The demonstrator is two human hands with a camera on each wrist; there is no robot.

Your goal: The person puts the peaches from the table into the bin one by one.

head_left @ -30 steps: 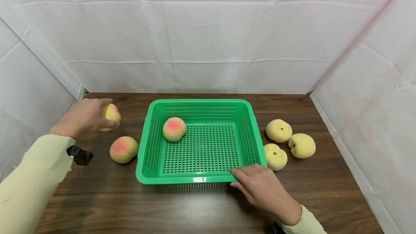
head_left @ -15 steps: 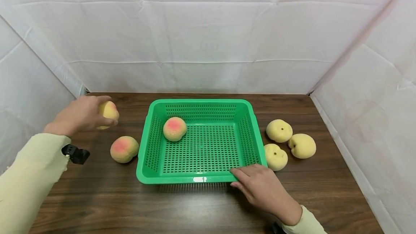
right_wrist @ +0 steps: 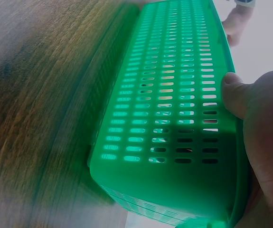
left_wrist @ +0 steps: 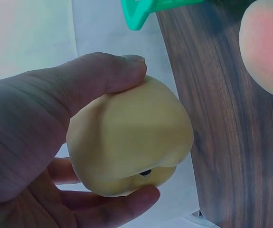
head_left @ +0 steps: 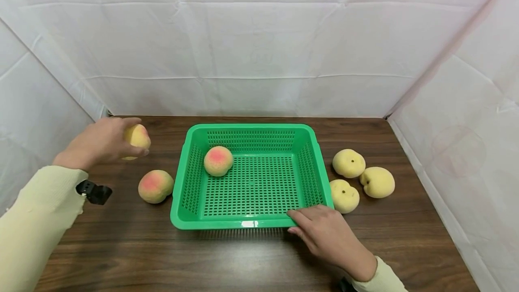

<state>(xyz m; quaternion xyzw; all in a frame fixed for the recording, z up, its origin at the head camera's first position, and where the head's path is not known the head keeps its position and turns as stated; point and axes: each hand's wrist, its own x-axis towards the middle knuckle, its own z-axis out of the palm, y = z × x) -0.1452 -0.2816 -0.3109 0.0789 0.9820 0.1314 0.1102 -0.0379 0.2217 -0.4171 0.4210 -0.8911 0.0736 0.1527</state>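
My left hand (head_left: 103, 142) grips a yellow peach (left_wrist: 131, 133) with a pink blush, thumb on one side and fingers on the other, raised above the table's left side. Below it, a second blushed peach (head_left: 156, 186) lies on the table, left of the green plastic basket (head_left: 251, 224). Inside that basket, toward its left, sits another peach (head_left: 218, 161). At the basket's front right corner my right hand (head_left: 328, 233) holds the rim, with the thumb (right_wrist: 236, 92) outside and fingers over the edge.
Three yellow peaches lie right of the basket: one at the back (head_left: 348, 163), one farther right (head_left: 377, 182), one close to the basket wall (head_left: 344, 196). White sheeting (head_left: 259, 57) rises behind and at both sides of the dark wooden table (head_left: 182, 260).
My left hand, with its peach, has shifted slightly left and away from me. My right hand and the basket have stayed in place.
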